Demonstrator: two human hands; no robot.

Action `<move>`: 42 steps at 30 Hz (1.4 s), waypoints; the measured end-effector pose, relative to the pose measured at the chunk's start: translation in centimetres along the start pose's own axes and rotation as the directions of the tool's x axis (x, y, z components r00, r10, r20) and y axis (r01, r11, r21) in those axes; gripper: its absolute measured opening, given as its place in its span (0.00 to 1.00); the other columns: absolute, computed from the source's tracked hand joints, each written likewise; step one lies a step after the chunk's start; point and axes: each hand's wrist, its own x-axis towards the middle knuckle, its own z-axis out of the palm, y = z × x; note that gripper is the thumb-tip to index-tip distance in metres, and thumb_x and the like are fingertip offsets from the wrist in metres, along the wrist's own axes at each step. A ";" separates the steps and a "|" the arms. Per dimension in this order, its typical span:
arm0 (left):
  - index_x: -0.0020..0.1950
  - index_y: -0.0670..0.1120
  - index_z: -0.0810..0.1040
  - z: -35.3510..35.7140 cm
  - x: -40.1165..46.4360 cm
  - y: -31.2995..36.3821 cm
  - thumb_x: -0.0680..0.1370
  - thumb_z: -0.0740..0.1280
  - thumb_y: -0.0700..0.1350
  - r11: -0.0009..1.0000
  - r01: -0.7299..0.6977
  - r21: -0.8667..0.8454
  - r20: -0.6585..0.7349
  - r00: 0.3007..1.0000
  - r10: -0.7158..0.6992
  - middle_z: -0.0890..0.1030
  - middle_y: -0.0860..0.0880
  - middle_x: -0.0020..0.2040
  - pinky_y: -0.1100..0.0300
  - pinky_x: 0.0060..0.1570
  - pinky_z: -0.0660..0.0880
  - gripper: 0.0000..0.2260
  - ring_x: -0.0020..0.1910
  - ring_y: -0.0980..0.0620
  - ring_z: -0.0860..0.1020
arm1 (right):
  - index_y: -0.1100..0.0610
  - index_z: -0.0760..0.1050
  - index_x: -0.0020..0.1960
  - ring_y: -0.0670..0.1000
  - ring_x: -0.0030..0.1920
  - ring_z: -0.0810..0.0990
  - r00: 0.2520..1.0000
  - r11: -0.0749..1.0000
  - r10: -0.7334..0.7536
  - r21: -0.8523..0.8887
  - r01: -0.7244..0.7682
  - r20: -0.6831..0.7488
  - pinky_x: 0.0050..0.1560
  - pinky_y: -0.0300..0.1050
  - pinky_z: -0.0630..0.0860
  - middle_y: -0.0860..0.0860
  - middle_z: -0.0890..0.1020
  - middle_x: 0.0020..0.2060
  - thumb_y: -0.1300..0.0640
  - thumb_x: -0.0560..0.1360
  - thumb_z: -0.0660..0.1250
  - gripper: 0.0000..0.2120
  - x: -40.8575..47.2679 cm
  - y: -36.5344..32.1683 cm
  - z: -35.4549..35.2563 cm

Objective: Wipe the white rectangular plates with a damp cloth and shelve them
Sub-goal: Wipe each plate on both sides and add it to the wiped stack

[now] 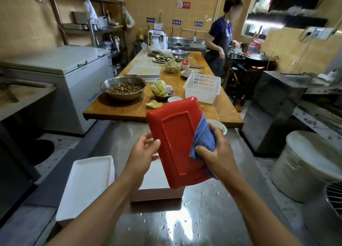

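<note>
Peanut bowl [123, 88] and white basket [202, 87] on wooden table [127, 110]

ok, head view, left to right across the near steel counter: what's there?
white plate stack → left hand → red-backed plate → blue cloth → right hand

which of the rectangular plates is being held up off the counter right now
The red-backed plate, gripped by the left hand and wiped with the blue cloth. The others lie stacked on the steel counter.

You held a rectangular plate [175, 140] tilted, red underside up, blue cloth [203, 138] pressed against its right edge. More plates [87, 183] lay stacked on the desk [212, 218].
</note>
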 end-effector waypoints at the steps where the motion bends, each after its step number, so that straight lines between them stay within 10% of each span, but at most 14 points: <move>1: 0.63 0.49 0.69 -0.5 0.2 0.8 0.77 0.67 0.46 0.998 -0.040 0.048 0.013 0.999 0.039 0.78 0.50 0.56 0.61 0.50 0.74 0.15 0.53 0.57 0.78 | 0.48 0.66 0.67 0.34 0.47 0.77 0.999 0.999 -0.017 -0.041 0.019 0.041 0.39 0.27 0.73 0.40 0.76 0.51 0.58 0.65 0.67 0.30 0.0 -0.3 -0.8; 4: 0.67 0.57 0.63 -1.9 1.2 4.3 0.63 0.74 0.58 0.959 -0.195 0.206 0.110 0.978 0.175 0.74 0.56 0.61 0.60 0.55 0.73 0.35 0.59 0.60 0.74 | 0.46 0.66 0.66 0.31 0.46 0.76 0.980 0.990 -0.056 -0.119 0.080 0.190 0.38 0.23 0.71 0.38 0.75 0.50 0.58 0.64 0.66 0.31 0.3 -1.1 -3.0; 10: 0.58 0.57 0.72 -0.1 2.7 7.7 0.66 0.78 0.44 0.848 -0.248 0.467 0.454 0.891 0.011 0.82 0.49 0.51 0.51 0.48 0.81 0.25 0.49 0.50 0.82 | 0.34 0.62 0.63 0.32 0.50 0.74 0.941 0.958 -0.035 -0.259 0.128 0.337 0.44 0.25 0.70 0.34 0.74 0.52 0.55 0.64 0.67 0.33 1.3 -1.4 -4.9; 16: 0.55 0.49 0.77 0.0 2.7 6.1 0.59 0.77 0.44 0.930 -0.199 0.310 0.379 0.923 0.071 0.83 0.45 0.48 0.51 0.46 0.81 0.25 0.47 0.45 0.83 | 0.30 0.48 0.69 0.42 0.51 0.74 0.942 0.909 -0.097 -0.356 0.215 0.320 0.52 0.34 0.71 0.37 0.69 0.56 0.58 0.72 0.68 0.40 1.9 -2.0 -4.4; 25: 0.55 0.48 0.77 0.6 2.0 6.0 0.60 0.73 0.38 0.970 -0.168 0.178 0.318 0.942 0.105 0.83 0.44 0.49 0.55 0.46 0.80 0.24 0.44 0.49 0.82 | 0.45 0.53 0.76 0.55 0.64 0.69 0.870 0.659 -0.368 -0.567 0.493 0.328 0.60 0.54 0.70 0.53 0.66 0.69 0.48 0.76 0.52 0.28 4.6 -3.9 0.8; 32: 0.57 0.48 0.75 -2.1 1.7 5.3 0.61 0.73 0.39 0.996 -0.075 0.055 0.258 0.964 0.059 0.83 0.45 0.48 0.54 0.39 0.81 0.25 0.45 0.47 0.83 | 0.44 0.55 0.76 0.53 0.61 0.71 0.898 0.652 -0.326 -0.618 0.439 0.295 0.57 0.48 0.70 0.52 0.71 0.66 0.40 0.76 0.45 0.29 3.7 -0.8 -1.0; 37: 0.62 0.47 0.74 -3.0 1.6 4.6 0.63 0.71 0.40 0.998 -0.009 -0.065 0.226 0.974 0.023 0.83 0.44 0.52 0.53 0.39 0.81 0.27 0.48 0.44 0.83 | 0.38 0.56 0.72 0.46 0.63 0.66 0.956 0.835 -0.220 -0.469 0.287 0.194 0.58 0.40 0.65 0.49 0.64 0.69 0.45 0.78 0.53 0.23 3.4 0.9 -3.2; 42: 0.60 0.47 0.76 -2.8 2.3 3.5 0.63 0.71 0.40 0.984 0.056 -0.171 0.174 0.984 -0.026 0.83 0.44 0.50 0.53 0.38 0.80 0.25 0.45 0.45 0.83 | 0.38 0.54 0.72 0.33 0.62 0.59 0.950 0.835 -0.285 -0.453 0.311 0.127 0.53 0.19 0.56 0.46 0.56 0.73 0.49 0.76 0.54 0.25 2.6 0.9 -2.7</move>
